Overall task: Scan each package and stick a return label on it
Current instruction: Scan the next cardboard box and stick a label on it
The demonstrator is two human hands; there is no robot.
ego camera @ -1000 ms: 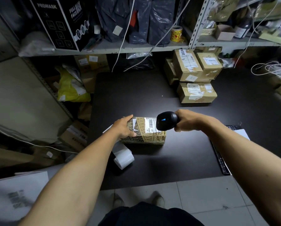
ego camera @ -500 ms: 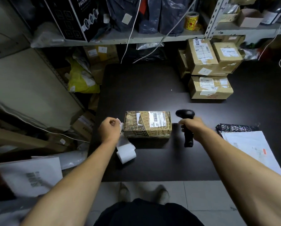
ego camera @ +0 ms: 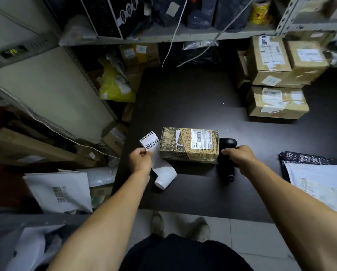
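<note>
A patterned brown package [ego camera: 185, 147] with a white shipping label on top lies on the black table [ego camera: 187, 98], near its front left. My left hand [ego camera: 140, 159] pinches the printed end of a white label strip [ego camera: 150, 142], lifted just left of the package. The strip runs down to a label roll [ego camera: 164, 176] lying on the table. My right hand [ego camera: 240, 156] grips the black barcode scanner [ego camera: 226, 159], which stands on the table against the package's right side.
Three taped cardboard boxes [ego camera: 277, 79] are stacked at the table's back right. Mailer bags and papers [ego camera: 318, 180] lie at the right edge. A metal shelf [ego camera: 183, 36] with bags and cables overhangs the back. Boxes and a yellow bag [ego camera: 115, 87] crowd the floor to the left.
My right hand lowered the scanner from pointing at the package to standing on the table beside it. My left hand left the package and picked up the end of the label strip.
</note>
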